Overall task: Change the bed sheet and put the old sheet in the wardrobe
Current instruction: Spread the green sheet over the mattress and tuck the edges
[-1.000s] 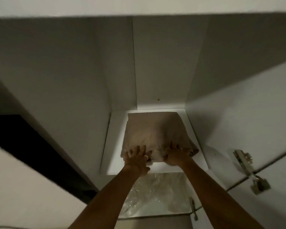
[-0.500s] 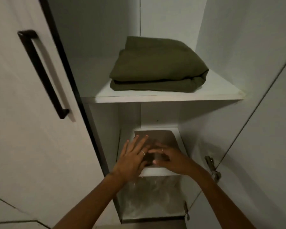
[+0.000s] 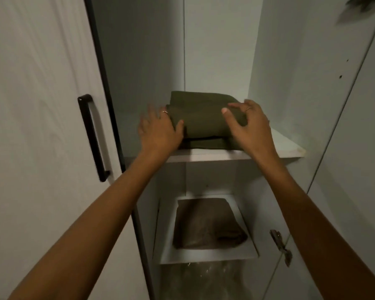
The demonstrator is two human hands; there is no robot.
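- Reaching for the folded olive-green cloth bundle (image 3: 206,120) on the upper white wardrobe shelf (image 3: 288,146) — both hands are up at it, one at each end.
- The bundle's long axis runs left to right across the shelf, folded edge toward the person; it lies dead ahead of both grips, between them.
- Left hand (image 3: 158,128): fingers spread and relaxed, thumb tip touching the bundle's left front edge. A wide grip, nothing held.
- Right hand (image 3: 247,124): fingers arched over the bundle's right top corner, thumb out in front. Wide too; contact looks light at most, and I cannot tell if the fingertips press.
- Judgement: neither hand is clearly nearer — the coming lift needs both to close in along the long axis and get under the stack.
- Folded grey-brown sheet (image 3: 206,224), likely the old one, lies flat on the lower white shelf (image 3: 243,254), well below both hands, untouched.
- Against half a second ago: the hands were low, over the grey-brown sheet; now they have risen to the upper shelf, and the view has tipped up with them.
- A second ago both hands pressed on that lower sheet's front edge.
- Black bar handle (image 3: 93,137) on the white door at left; metal hinge (image 3: 279,243) at lower right.
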